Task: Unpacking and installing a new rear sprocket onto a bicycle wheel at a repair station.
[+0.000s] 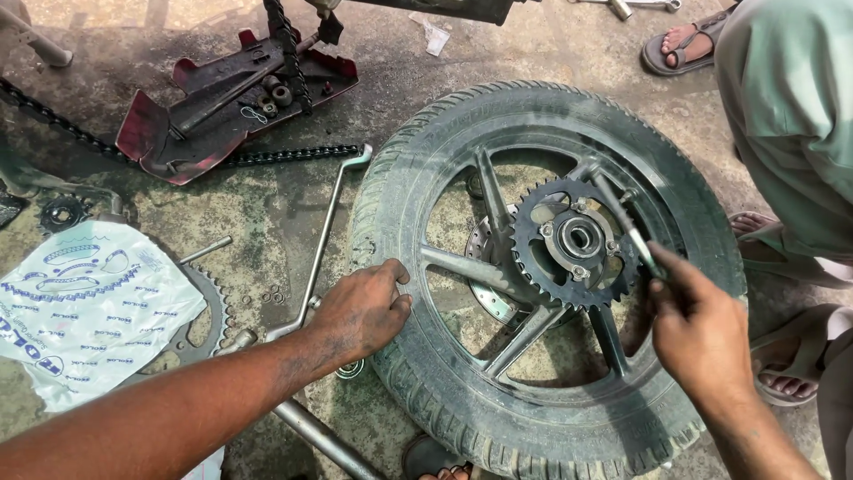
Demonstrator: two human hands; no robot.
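Wheel (462, 391) flat on concrete floor (267, 213), sprocket (573, 240) up. Left hand (362, 309) spread open, pressing tyre rim. Right hand (702, 333) closed on thin tool (626, 222) at hub (likely working sprocket fastenings; next needs steady, exact seating). Beyond: drive chain (284, 156), red chain cover (222, 98).

Stained concrete floor (267, 213) – on it a wheel (542, 267), chain (284, 156), red cover (231, 98), printed bag (84, 307).

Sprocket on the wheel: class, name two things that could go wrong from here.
The right hand holds a thin tool at the toothed sprocket; a slip could drive knuckles onto the teeth. Only the left hand on the tyre steadies the flat wheel, so it might shift. Small loose parts in the red cover could scatter.
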